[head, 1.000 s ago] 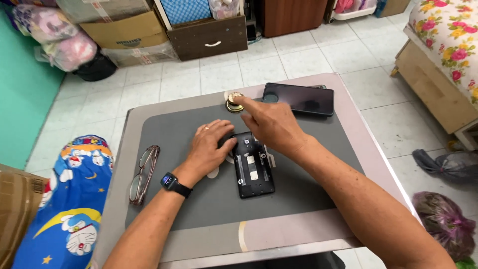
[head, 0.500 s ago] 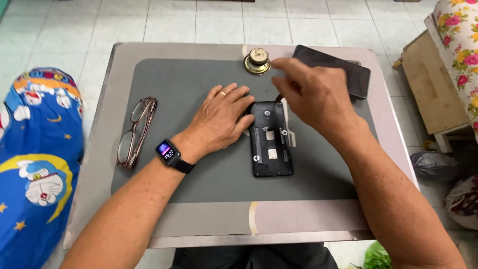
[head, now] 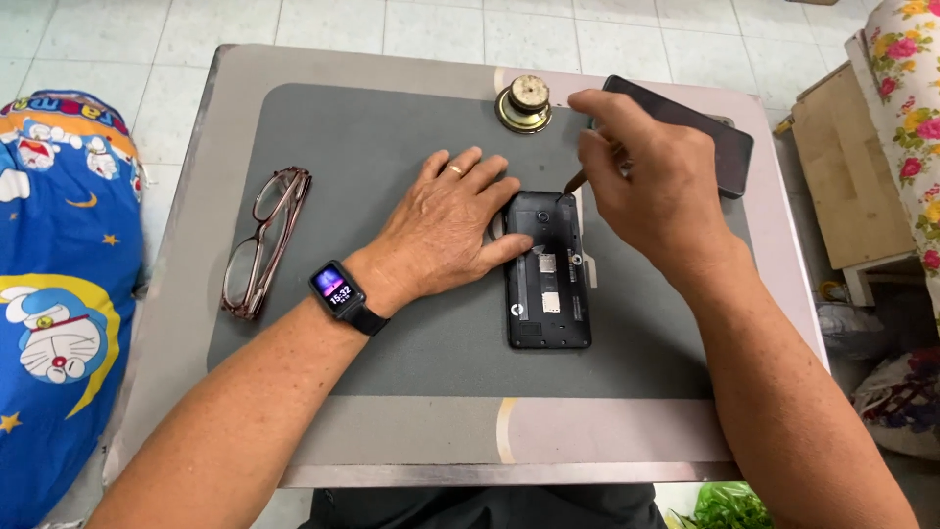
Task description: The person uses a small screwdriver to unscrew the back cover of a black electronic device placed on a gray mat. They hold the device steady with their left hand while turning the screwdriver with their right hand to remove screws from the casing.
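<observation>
Phone [head: 547, 284], back cover off, lies mid-mat [head: 392, 323] on the table [head: 186, 196]; my left hand [head: 446, 230] presses flat, unclenched, against its left edge. My right hand [head: 656, 186] pinches a thin tool [head: 574, 181] at its top corner. Eyeglasses [head: 262, 240] left; brass knob [head: 523, 103], dark phone [head: 729, 147] at far edge.

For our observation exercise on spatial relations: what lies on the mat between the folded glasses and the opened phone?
In the head view, the left hand rests flat on the grey mat between the glasses and the opened phone, its thumb touching the phone's edge.

A home: tiled floor [head: 323, 20], cartoon bedding [head: 49, 294], floral mattress [head: 911, 108]
</observation>
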